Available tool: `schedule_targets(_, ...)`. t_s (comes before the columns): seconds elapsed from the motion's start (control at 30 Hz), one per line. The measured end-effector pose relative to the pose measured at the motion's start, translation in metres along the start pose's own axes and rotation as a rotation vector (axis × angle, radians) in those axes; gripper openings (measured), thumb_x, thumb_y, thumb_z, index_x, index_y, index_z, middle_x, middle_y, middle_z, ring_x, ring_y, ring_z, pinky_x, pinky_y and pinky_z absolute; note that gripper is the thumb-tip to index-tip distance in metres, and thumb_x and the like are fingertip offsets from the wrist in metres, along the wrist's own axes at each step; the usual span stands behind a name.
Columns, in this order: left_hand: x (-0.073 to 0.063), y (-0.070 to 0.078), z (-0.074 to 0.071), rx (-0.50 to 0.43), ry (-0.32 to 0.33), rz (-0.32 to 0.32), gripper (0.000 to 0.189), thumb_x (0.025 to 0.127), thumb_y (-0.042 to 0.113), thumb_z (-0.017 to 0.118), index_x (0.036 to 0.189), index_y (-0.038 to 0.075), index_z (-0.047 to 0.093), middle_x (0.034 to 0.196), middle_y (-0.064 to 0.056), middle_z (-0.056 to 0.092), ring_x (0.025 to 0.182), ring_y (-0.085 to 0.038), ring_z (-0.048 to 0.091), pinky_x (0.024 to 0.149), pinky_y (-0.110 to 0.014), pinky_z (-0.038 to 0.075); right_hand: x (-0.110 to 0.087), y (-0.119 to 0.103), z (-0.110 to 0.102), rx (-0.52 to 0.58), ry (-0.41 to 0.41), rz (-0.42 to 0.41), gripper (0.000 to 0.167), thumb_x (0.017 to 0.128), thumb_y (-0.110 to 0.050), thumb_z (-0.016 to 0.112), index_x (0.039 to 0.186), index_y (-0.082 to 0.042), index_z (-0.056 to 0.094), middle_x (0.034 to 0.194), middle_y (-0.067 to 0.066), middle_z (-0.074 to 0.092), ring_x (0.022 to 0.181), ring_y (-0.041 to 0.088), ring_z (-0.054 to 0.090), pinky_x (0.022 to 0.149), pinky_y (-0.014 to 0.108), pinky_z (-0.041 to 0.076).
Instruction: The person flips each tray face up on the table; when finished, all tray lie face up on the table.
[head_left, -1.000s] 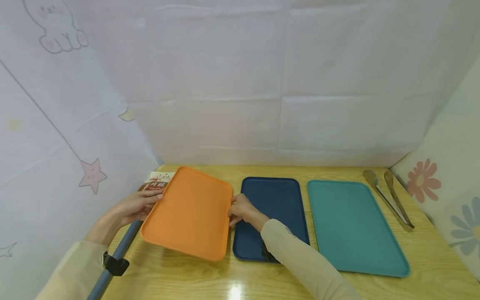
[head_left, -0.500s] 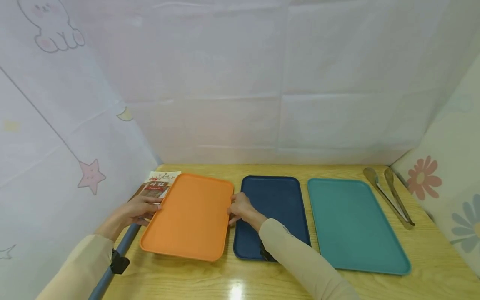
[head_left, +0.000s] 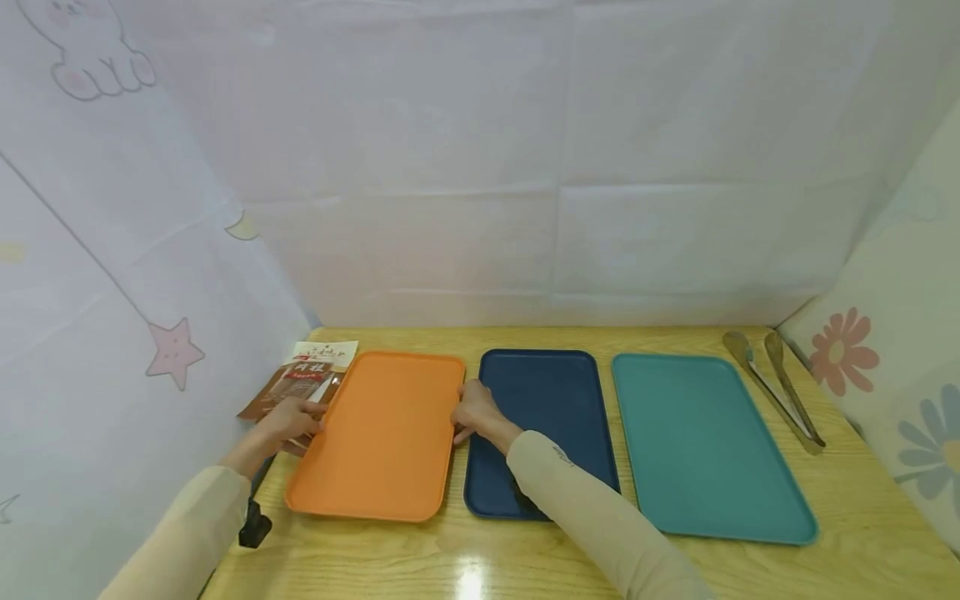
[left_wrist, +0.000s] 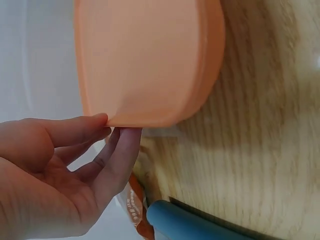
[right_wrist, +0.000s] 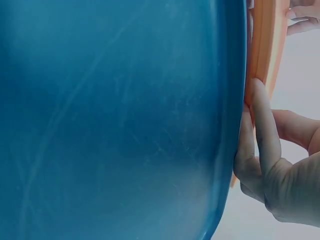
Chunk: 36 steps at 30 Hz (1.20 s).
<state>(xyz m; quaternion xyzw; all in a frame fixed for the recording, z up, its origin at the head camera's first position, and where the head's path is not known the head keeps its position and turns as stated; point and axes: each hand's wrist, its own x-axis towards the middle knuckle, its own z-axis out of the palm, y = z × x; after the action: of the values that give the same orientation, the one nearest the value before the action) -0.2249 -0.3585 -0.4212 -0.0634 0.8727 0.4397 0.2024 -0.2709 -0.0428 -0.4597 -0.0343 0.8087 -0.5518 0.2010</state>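
An orange tray (head_left: 378,433) is at the left of the wooden table, low over it or resting on it; I cannot tell which. My left hand (head_left: 287,425) pinches its left rim. In the left wrist view, the thumb (left_wrist: 97,120) lies at the rim and the other fingers (left_wrist: 117,160) reach under it. On the opposite side my right hand (head_left: 478,410) holds the right rim, its fingers (right_wrist: 265,120) against the tray's outer wall. A dark blue tray (head_left: 551,417) lies right beside that hand, its near rim partly behind the forearm.
A teal tray (head_left: 708,446) lies further right, with metal tongs (head_left: 780,392) beyond it at the right edge. Behind the left hand is a brown-and-white food packet (head_left: 300,379). A blue rod-like thing (left_wrist: 185,217) runs along the table's left edge. Cloth walls (head_left: 442,167) enclose the table.
The orange tray has come down from a tilt to nearly flat, held by both hands. The left hand has lowered and shifted slightly right, showing more of the packet. The other trays stay put.
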Motion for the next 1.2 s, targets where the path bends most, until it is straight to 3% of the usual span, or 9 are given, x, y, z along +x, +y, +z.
schedule_targets(0.1, 0.001, -0.002, 0.007, 0.024, 0.047, -0.003, 0.053, 0.091, -0.004, 0.053, 0.139, -0.017, 0.034, 0.078, -0.017, 0.065, 0.062, -0.025, 0.064, 0.06, -0.042, 0.058, 0.0, -0.001, 0.002, -0.022, 0.008, -0.007, 0.067, 0.08, 0.02, 0.058, 0.143, 0.01, 0.037, 0.14, 0.034, 0.04, 0.055, 0.029, 0.064, 0.048, 0.037, 0.056)
schedule_targets(0.27, 0.003, -0.005, 0.015, 0.092, 0.128, 0.027, 0.052, 0.085, -0.007, 0.053, 0.134, -0.019, 0.041, 0.068, -0.013, 0.064, 0.053, -0.021, 0.061, 0.053, -0.042, 0.057, 0.001, 0.0, 0.006, -0.081, 0.038, -0.024, 0.064, 0.079, 0.021, 0.058, 0.14, 0.01, 0.042, 0.113, 0.032, 0.055, 0.052, 0.025, 0.06, 0.046, 0.035, 0.056)
schedule_targets(0.47, 0.008, -0.011, 0.022, 0.156, 0.178, 0.068, 0.049, 0.083, -0.008, 0.053, 0.131, -0.019, 0.046, 0.06, -0.012, 0.062, 0.048, -0.02, 0.058, 0.05, -0.042, 0.056, 0.001, -0.001, 0.008, -0.185, 0.071, -0.043, 0.062, 0.081, 0.018, 0.059, 0.14, 0.009, 0.042, 0.143, 0.028, 0.041, 0.053, 0.022, 0.063, 0.047, 0.031, 0.055)
schedule_targets(0.63, 0.013, -0.015, 0.028, 0.245, 0.233, 0.095, 0.045, 0.083, -0.007, 0.053, 0.127, -0.019, 0.05, 0.056, -0.013, 0.06, 0.042, -0.015, 0.055, 0.047, -0.04, 0.056, -0.001, -0.001, 0.008, -0.25, 0.087, -0.079, 0.059, 0.082, 0.016, 0.059, 0.138, 0.01, 0.045, 0.14, 0.029, 0.045, 0.05, 0.024, 0.065, 0.045, 0.031, 0.054)
schedule_targets(0.9, 0.013, -0.017, 0.033, 0.373, 0.274, 0.063, 0.045, 0.085, -0.004, 0.046, 0.128, -0.015, 0.052, 0.093, -0.033, 0.066, 0.041, -0.015, 0.056, 0.039, -0.028, 0.048, 0.0, 0.003, 0.01, -0.29, 0.083, -0.105, 0.06, 0.08, 0.017, 0.057, 0.138, 0.01, 0.045, 0.136, 0.029, 0.049, 0.048, 0.027, 0.064, 0.042, 0.032, 0.053)
schedule_targets(0.97, 0.014, -0.016, 0.034, 0.4, 0.278, 0.048, 0.047, 0.084, -0.003, 0.043, 0.129, -0.013, 0.053, 0.106, -0.035, 0.062, 0.042, -0.016, 0.055, 0.038, -0.025, 0.043, -0.001, 0.003, 0.009, -0.299, 0.068, -0.103, 0.057, 0.082, 0.016, 0.056, 0.137, 0.01, 0.045, 0.121, 0.029, 0.06, 0.047, 0.027, 0.064, 0.043, 0.033, 0.054)
schedule_targets(1.07, 0.012, -0.009, 0.039, 0.52, 0.325, 0.045, 0.038, 0.088, 0.0, 0.045, 0.121, -0.008, 0.061, 0.106, -0.034, 0.063, 0.057, -0.031, 0.062, 0.046, -0.038, 0.049, -0.002, 0.002, 0.002, -0.312, 0.019, -0.103, 0.046, 0.086, 0.009, 0.058, 0.131, 0.013, 0.05, 0.09, 0.024, 0.068, 0.05, 0.027, 0.065, 0.047, 0.034, 0.056)
schedule_targets(1.13, 0.009, -0.001, 0.048, 0.61, 0.398, 0.075, 0.029, 0.09, 0.003, 0.048, 0.111, -0.006, 0.066, 0.097, -0.032, 0.065, 0.064, -0.04, 0.063, 0.049, -0.048, 0.05, -0.006, 0.003, -0.006, -0.315, -0.014, -0.109, 0.046, 0.089, 0.003, 0.058, 0.133, 0.012, 0.048, 0.072, 0.02, 0.066, 0.052, 0.028, 0.065, 0.048, 0.033, 0.056)
schedule_targets(1.2, 0.004, 0.009, 0.061, 0.689, 0.518, 0.15, 0.02, 0.092, 0.006, 0.054, 0.098, -0.005, 0.068, 0.085, -0.028, 0.065, 0.072, -0.049, 0.062, 0.052, -0.057, 0.049, -0.012, 0.002, -0.017, -0.335, -0.028, -0.123, 0.047, 0.093, -0.004, 0.058, 0.136, 0.009, 0.047, 0.074, 0.02, 0.067, 0.056, 0.029, 0.066, 0.049, 0.032, 0.055)
